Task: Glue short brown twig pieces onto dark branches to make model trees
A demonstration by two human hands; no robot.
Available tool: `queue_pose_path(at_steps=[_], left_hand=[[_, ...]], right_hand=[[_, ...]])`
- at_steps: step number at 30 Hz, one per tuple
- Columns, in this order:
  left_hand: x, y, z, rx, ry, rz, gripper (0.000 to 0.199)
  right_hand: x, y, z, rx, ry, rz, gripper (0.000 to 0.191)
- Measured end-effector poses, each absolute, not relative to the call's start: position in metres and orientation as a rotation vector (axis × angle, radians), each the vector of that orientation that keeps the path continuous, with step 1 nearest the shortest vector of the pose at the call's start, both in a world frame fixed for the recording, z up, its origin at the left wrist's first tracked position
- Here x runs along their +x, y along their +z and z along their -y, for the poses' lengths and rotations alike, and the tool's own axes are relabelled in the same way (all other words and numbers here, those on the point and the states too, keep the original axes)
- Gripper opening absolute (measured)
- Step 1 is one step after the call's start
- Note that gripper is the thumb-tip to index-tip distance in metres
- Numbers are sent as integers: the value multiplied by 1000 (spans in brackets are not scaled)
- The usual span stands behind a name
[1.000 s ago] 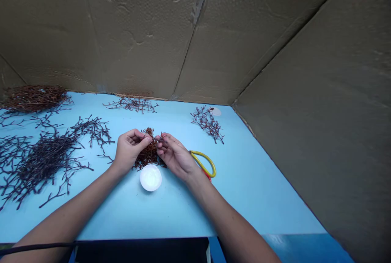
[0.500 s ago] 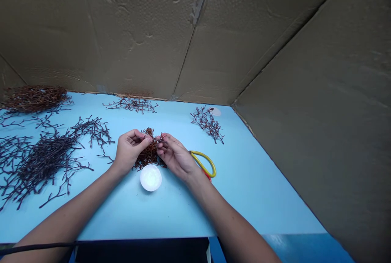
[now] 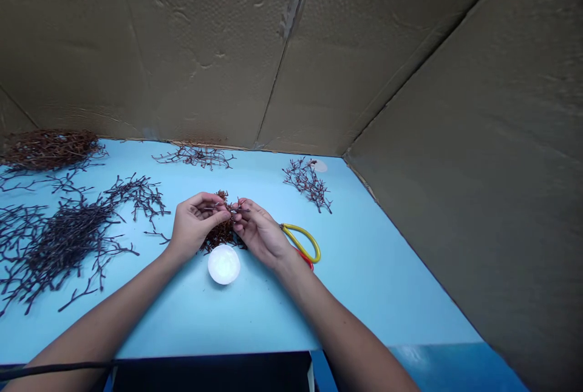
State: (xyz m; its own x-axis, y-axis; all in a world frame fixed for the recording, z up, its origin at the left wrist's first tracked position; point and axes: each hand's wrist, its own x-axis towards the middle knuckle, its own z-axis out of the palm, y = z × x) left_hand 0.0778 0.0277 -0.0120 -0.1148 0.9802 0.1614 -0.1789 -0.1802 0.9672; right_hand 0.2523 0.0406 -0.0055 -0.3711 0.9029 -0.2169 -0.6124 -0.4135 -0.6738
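The left hand (image 3: 195,223) and right hand (image 3: 259,235) curl inward and pinch a thin dark twig (image 3: 232,210) between them, tips closed on it — both directly above a tangled reddish-brown twig clump (image 3: 222,233) on the pale blue tabletop (image 3: 182,313). A round white disc (image 3: 223,264) lies at 6 o'clock from the clump, a yellow-and-red loop (image 3: 303,241) at 3 o'clock — loose dark branching twigs (image 3: 59,240) spread toward 9 o'clock.

A round white dish (image 3: 223,264), yellow-handled scissors (image 3: 301,241), scattered dark branching twigs (image 3: 59,246), a brown twig heap (image 3: 50,150), blue tabletop (image 3: 387,295), cardboard walls (image 3: 182,46)
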Motion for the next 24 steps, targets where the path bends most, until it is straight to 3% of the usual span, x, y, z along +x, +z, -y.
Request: queue_pose_path(at_steps=[24], left_hand=[[76,-8,-25,1377,1437,-1017,14]], right_hand=[[250,-9,-40,-730,1937,609,36]])
